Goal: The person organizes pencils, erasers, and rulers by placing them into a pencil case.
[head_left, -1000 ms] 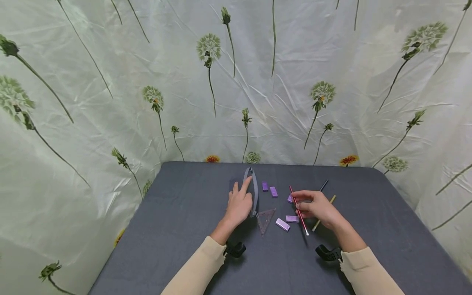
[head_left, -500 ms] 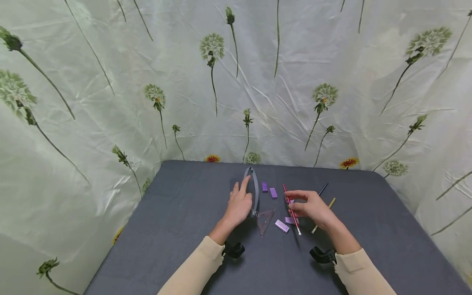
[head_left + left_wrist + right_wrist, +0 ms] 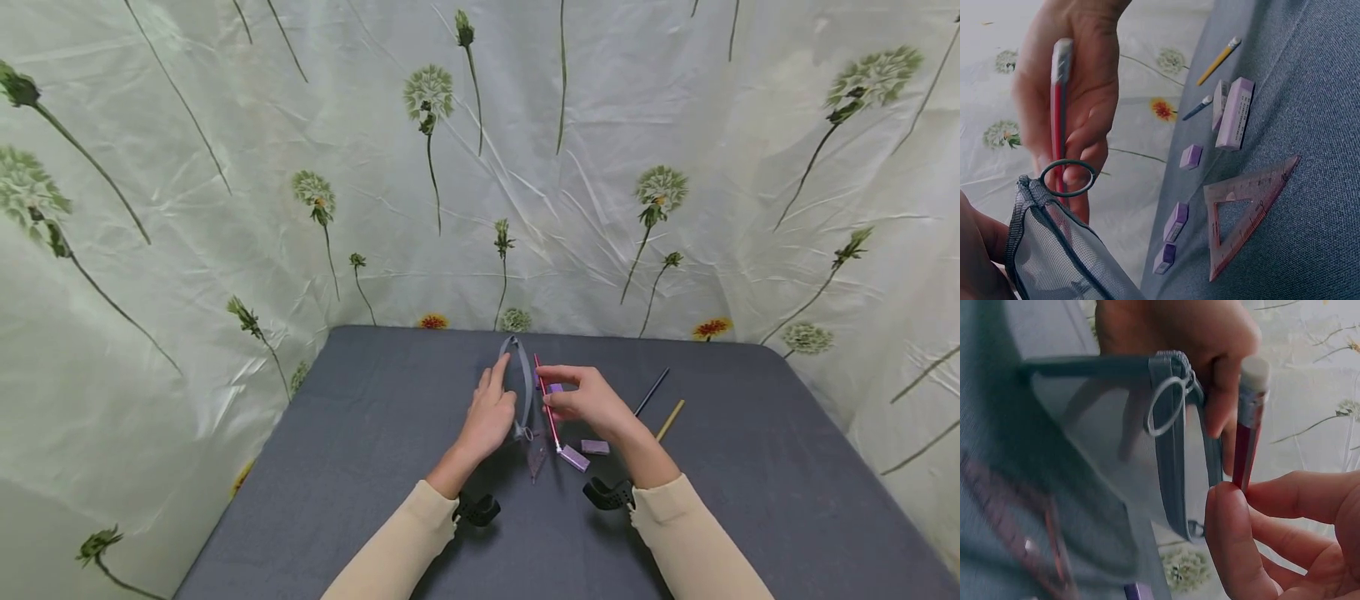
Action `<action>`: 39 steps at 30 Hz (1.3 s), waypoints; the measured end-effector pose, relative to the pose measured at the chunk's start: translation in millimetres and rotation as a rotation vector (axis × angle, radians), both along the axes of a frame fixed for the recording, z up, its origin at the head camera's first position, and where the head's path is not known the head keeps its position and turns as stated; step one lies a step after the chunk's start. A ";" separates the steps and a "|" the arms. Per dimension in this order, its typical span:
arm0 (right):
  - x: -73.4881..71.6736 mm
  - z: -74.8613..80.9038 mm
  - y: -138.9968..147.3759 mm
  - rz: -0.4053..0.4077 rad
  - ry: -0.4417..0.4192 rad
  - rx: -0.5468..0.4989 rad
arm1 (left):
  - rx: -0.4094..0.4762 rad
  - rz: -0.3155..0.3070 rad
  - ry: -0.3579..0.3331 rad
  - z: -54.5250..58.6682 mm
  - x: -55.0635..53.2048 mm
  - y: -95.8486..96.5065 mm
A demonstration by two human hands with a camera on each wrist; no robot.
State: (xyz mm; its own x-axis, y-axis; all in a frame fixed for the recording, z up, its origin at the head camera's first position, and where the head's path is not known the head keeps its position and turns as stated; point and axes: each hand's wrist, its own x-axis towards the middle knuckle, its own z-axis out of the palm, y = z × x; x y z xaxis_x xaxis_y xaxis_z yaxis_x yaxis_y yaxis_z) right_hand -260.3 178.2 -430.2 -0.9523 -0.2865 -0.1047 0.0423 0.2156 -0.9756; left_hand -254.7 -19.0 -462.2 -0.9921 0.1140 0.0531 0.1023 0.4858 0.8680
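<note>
Grey-blue cloth [image 3: 360, 500] lies under everything, and from where I stand, the head view shows the left hand [image 3: 487, 417] holding the mesh pouch [image 3: 527, 379] at the left of its gaping mouth, and the right hand [image 3: 588, 404] just to the right, pinching the red pencil [image 3: 553, 427] between thumb and fingers. The pencil slants lengthwise beside the mouth, eraser end near, other end far; whether it touches the rim I can't tell. I'd take the step to be lining pencil up with pouch, and the mouth seems wide enough if the left hand holds that side steady. Near the pouch lie the set square [image 3: 536, 460] and a pale purple eraser [image 3: 575, 458]; right of these are the dark pencil [image 3: 654, 387] and the yellow pencil [image 3: 671, 419]. From the left wrist, the zip ring [image 3: 1069, 177] hangs across the line of the red pencil, so I'd swing the shaft clear of that loop before bringing it closer. The set square lies flat there, out of the way. From the right wrist, the pinch sits just below the white eraser tip [image 3: 1255, 372], and the left hand's fingers show through the mesh, though how firmly they press I can't say. That light hold should let the pencil turn easily; a sideways approach would probably catch the zipped edge [image 3: 1172, 462].
</note>
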 end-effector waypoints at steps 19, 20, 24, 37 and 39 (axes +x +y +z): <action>-12.2 10.2 -19.3 -0.039 0.013 -0.082 | 0.082 -0.050 -0.006 3.2 3.2 2.2; -12.8 11.1 -20.2 -0.040 0.014 -0.083 | 0.087 -0.051 -0.007 2.7 3.4 2.3; -16.6 12.6 -23.0 -0.045 0.024 -0.078 | 0.099 -0.054 -0.016 2.1 4.4 2.5; -23.6 13.7 -30.4 -0.032 0.083 0.044 | 0.082 -0.037 -0.050 10.0 4.2 2.3; -24.0 13.9 -31.2 -0.031 0.098 0.078 | 0.083 -0.041 -0.059 11.5 4.4 2.5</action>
State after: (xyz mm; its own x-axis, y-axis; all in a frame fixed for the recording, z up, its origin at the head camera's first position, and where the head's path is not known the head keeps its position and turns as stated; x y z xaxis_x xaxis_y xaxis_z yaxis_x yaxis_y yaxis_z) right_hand -284.4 147.0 -416.3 -0.9675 -0.2511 -0.0312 -0.0446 0.2909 -0.9557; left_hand -250.4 -16.5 -450.7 -0.9883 0.1523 0.0057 0.0682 0.4083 0.9103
